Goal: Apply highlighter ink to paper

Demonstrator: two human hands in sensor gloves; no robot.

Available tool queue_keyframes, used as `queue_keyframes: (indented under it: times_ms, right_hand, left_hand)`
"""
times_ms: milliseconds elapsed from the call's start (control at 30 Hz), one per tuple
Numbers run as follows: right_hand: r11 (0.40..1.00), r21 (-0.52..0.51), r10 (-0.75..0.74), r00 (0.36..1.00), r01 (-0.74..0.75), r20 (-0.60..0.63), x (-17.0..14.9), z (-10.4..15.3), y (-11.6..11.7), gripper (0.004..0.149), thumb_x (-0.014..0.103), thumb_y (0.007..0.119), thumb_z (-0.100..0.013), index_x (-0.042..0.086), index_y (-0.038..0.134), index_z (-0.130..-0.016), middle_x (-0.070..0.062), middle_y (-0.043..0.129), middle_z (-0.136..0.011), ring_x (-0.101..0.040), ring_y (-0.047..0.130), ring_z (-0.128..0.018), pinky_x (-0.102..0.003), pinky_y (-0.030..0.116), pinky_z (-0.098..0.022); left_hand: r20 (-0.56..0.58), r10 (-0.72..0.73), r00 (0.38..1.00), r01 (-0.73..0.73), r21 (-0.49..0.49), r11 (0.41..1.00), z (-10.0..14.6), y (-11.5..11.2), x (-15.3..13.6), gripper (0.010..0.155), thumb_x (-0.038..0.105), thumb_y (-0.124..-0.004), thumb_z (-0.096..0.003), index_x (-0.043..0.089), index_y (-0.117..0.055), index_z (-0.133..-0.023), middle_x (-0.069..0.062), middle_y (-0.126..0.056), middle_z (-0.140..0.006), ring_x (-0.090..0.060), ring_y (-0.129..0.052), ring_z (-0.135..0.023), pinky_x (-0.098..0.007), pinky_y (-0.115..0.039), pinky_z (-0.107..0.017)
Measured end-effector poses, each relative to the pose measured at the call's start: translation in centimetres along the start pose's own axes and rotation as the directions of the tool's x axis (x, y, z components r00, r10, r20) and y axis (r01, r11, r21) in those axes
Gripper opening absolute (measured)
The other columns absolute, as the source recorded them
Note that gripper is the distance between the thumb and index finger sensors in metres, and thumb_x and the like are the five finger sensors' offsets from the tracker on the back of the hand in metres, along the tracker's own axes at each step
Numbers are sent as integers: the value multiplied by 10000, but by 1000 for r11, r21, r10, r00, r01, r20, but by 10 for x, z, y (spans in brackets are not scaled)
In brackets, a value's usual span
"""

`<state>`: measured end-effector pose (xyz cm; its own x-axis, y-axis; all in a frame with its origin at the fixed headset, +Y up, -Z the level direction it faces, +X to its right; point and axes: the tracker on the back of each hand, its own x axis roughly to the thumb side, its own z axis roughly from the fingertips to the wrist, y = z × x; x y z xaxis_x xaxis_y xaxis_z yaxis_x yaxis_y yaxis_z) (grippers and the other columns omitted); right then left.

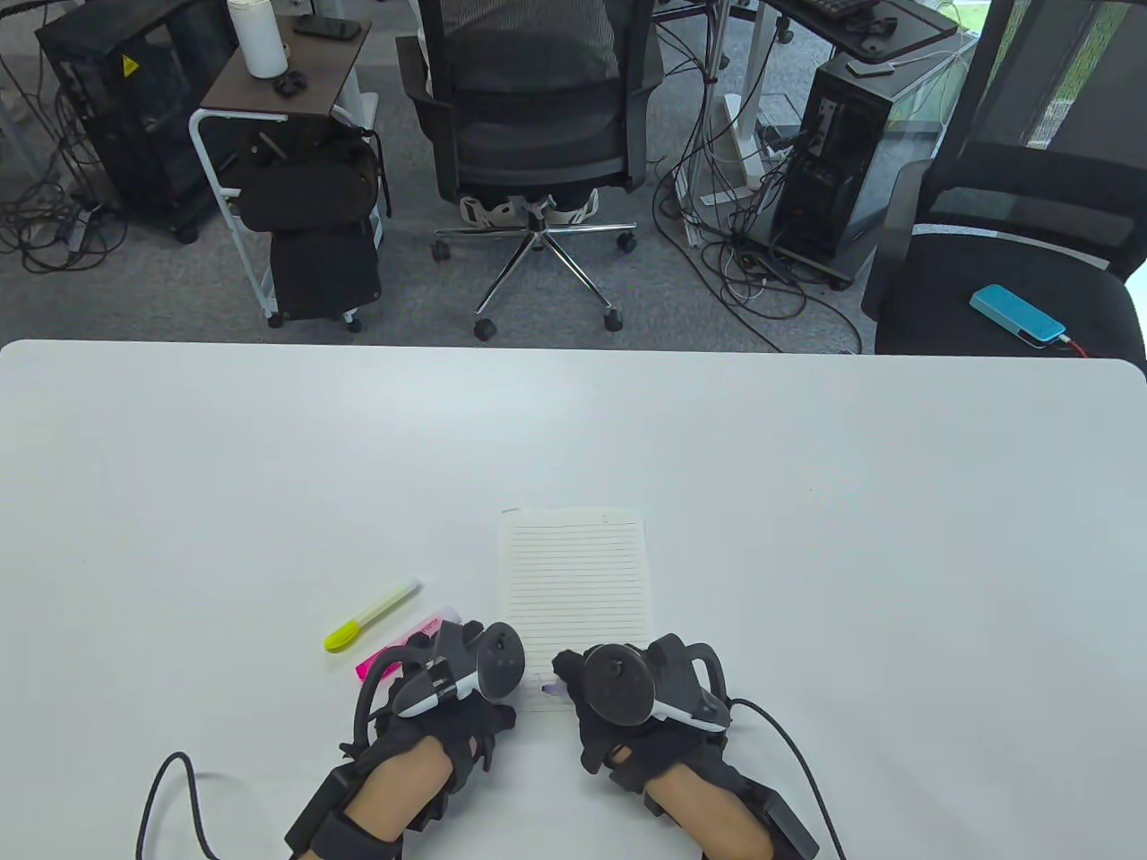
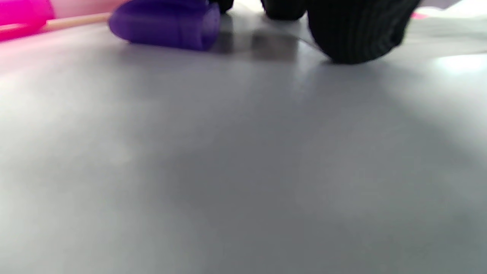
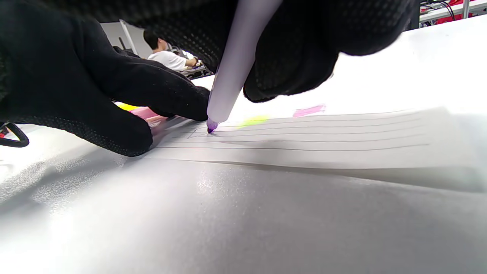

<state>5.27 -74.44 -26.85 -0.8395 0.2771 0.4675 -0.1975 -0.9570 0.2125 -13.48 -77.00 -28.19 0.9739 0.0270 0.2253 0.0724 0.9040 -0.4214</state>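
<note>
A lined paper sheet [image 1: 573, 582] lies on the white table [image 1: 806, 537]. My right hand [image 1: 618, 694] grips a pale purple highlighter [image 3: 236, 64] nearly upright. Its purple tip [image 3: 210, 129] touches the sheet's near left corner, and shows in the table view [image 1: 548, 690]. A yellow mark [image 3: 253, 121] and a pink mark [image 3: 308, 110] are on the paper [image 3: 304, 133]. My left hand [image 1: 466, 685] rests flat beside the sheet's left edge, its fingers [image 3: 152, 95] pressing down there. A purple cap [image 2: 167, 24] lies on the table by my left fingers [image 2: 357, 30].
A yellow highlighter [image 1: 372, 615] lies left of the paper. A pink highlighter [image 1: 403, 645] lies partly under my left hand, also in the left wrist view [image 2: 23, 15]. Glove cables trail off the near edge. Office chairs stand beyond the far edge.
</note>
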Motion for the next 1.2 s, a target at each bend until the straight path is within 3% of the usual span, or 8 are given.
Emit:
queue_keyframes:
  times_ms: [400, 700, 900, 1067, 1200]
  right_hand:
    - [998, -36, -55, 997, 57, 53, 0, -2, 5, 404, 256, 739, -608, 190, 748, -1006, -166, 854, -898, -363, 903, -582, -495, 756, -467]
    - [999, 12, -51, 998, 51, 47, 1, -3, 7, 398, 251, 743, -599, 184, 768, -991, -173, 870, -876, -365, 909, -560, -498, 760, -453]
    - [999, -22, -28, 999, 29, 42, 0, -8, 14, 411, 269, 720, -619, 204, 718, -1025, -166, 831, -921, -363, 895, -609, -498, 751, -480]
    - [999, 22, -47, 998, 46, 39, 1, -6, 9, 399, 254, 739, -600, 184, 763, -992, -173, 872, -870, -365, 912, -558, -501, 760, -451]
    - [1000, -15, -26, 999, 27, 26, 1, -7, 12, 404, 261, 728, -611, 189, 740, -1009, -168, 855, -890, -363, 904, -578, -498, 756, -463]
  left_hand:
    - [0, 3, 1000, -3, -2, 1000, 0, 0, 0, 740, 537, -767, -410, 379, -455, -1061, -88, -360, -1146, -424, -465, -1015, -662, -343, -727]
    - [0, 5, 1000, -5, -4, 1000, 0, 0, 0, 740, 537, -766, -410, 379, -453, -1061, -88, -357, -1146, -423, -464, -1015, -661, -345, -728]
    - [0, 5, 1000, -5, -4, 1000, 1, 0, 0, 740, 536, -768, -409, 378, -453, -1060, -88, -358, -1146, -424, -464, -1015, -660, -349, -728]
    - [0, 6, 1000, -6, -4, 1000, 0, 0, 0, 740, 534, -768, -410, 379, -452, -1061, -88, -357, -1145, -424, -464, -1015, -660, -349, -728]
    - [0, 6, 1000, -6, -4, 1000, 0, 0, 0, 740, 535, -767, -410, 378, -452, -1060, -89, -356, -1145, -424, -464, -1015, -660, -350, -728]
